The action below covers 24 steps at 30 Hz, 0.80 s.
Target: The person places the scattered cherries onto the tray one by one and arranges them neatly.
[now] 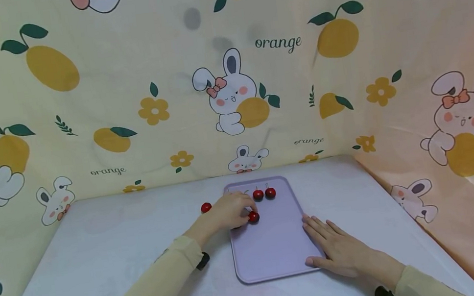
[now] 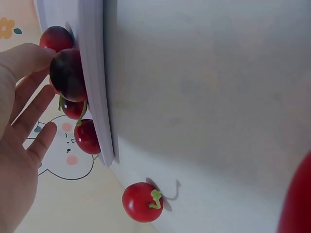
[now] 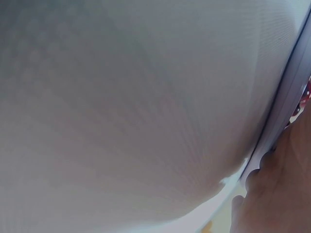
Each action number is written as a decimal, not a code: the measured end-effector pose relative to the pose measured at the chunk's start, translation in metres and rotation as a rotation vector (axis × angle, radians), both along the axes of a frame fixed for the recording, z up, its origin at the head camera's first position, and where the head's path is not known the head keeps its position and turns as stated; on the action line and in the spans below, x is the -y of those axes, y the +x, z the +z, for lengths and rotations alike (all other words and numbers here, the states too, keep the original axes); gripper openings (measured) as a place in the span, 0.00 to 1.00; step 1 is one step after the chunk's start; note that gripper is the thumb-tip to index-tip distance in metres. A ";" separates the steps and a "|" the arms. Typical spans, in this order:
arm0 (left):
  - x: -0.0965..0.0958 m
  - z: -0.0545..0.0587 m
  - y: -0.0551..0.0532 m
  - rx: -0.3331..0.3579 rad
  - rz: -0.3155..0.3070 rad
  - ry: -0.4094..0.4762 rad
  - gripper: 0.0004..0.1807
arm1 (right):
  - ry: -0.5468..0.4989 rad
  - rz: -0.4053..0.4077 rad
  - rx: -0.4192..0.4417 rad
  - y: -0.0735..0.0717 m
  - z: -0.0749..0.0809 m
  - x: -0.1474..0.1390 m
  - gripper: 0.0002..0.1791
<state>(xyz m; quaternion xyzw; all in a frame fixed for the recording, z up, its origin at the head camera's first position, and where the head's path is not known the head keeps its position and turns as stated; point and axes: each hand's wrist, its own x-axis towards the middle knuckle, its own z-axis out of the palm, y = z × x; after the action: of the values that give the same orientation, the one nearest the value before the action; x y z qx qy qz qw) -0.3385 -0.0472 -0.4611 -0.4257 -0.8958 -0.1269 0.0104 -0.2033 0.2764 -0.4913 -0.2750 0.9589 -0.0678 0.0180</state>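
My left hand (image 1: 229, 211) is over the left side of a lilac tray (image 1: 276, 247). Its fingertips pinch a red cherry (image 1: 253, 217) low over the tray. In the left wrist view, that cherry (image 2: 56, 39) shows by the thumb, with a darker cherry (image 2: 68, 75) in front of it at the tray's edge. Two cherries with upright stems (image 1: 258, 195) (image 1: 270, 193) sit in the tray's far part; my left hand partly hides others. Fingers straight and thumb spread, my right hand (image 1: 340, 250) rests on the tray's right rim.
A loose cherry (image 1: 206, 207) lies on the white table (image 1: 144, 258) left of the tray; its green stem shows in the left wrist view. A large red round shape (image 2: 299, 199) cuts into that view's right edge. A printed cloth (image 1: 200, 137) hangs behind the table.
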 end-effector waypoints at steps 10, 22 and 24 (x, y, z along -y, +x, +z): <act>-0.001 0.003 0.005 0.003 0.039 0.012 0.13 | 0.009 -0.002 -0.017 -0.001 -0.001 0.000 0.51; -0.005 -0.002 0.006 0.003 0.091 -0.039 0.16 | 0.009 -0.001 -0.021 0.000 -0.002 0.000 0.51; -0.005 -0.003 0.006 -0.004 0.092 -0.046 0.15 | 0.006 -0.001 -0.023 0.000 -0.002 0.000 0.50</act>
<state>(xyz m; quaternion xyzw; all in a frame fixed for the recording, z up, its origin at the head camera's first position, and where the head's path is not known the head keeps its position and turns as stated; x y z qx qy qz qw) -0.3329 -0.0418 -0.4644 -0.3845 -0.9171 -0.1050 0.0081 -0.2031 0.2766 -0.4933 -0.2754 0.9593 -0.0616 0.0080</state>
